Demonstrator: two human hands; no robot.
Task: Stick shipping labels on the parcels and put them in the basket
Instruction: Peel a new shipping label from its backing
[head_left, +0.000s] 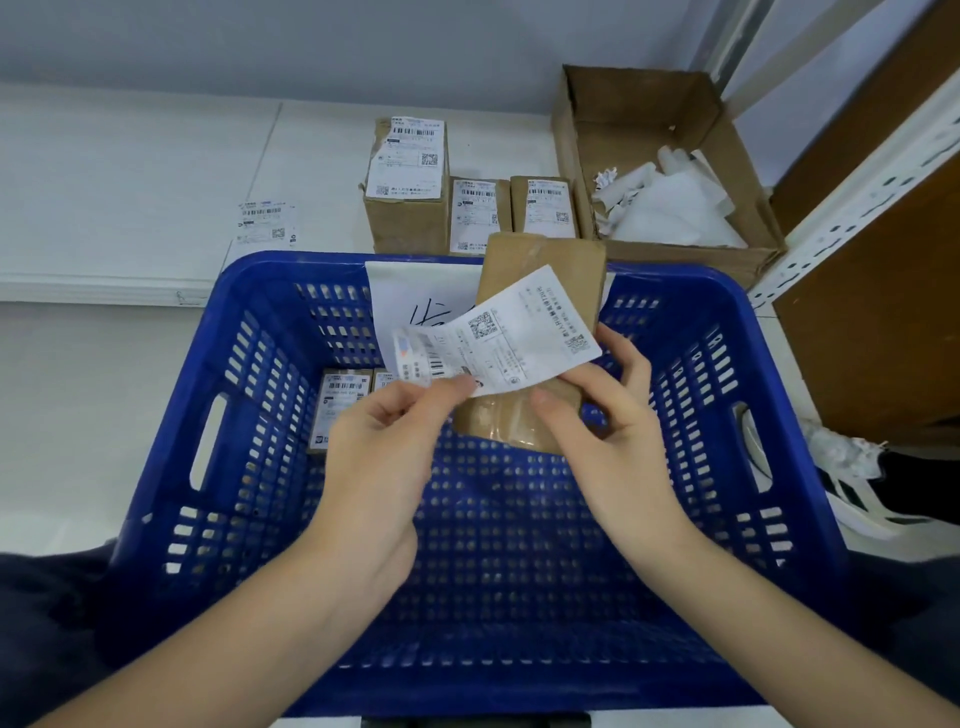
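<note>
Blue plastic fills the middle of the frame: the basket (769, 364), slotted walls all round, and both hands are up over it. The left hand (384, 447) has thumb and fingertips pinched on the lower left edge of the label (498, 338), which curls away from the box at that end. The right hand (608, 415) holds the parcel (540, 270), a brown taped box, thumb pressed on its front face just below the label and fingers curled round its right side. The label's right part lies against the parcel, tilted, its printed side showing; whether it is stuck down there, I cannot tell. Down in the basket at left centre, a labelled box (340, 400) lies on the floor with the edge of another just beside it, mostly hidden by the label. A white sheet (410, 296) with dark handwriting hangs on the basket's far wall. Beyond the rim, top centre, three labelled boxes (405, 166) stand side by side. A loose label (265, 221) lies on the white surface at upper left. Upper right, an open carton (582, 109) holds crumpled white backing paper (670, 202).
</note>
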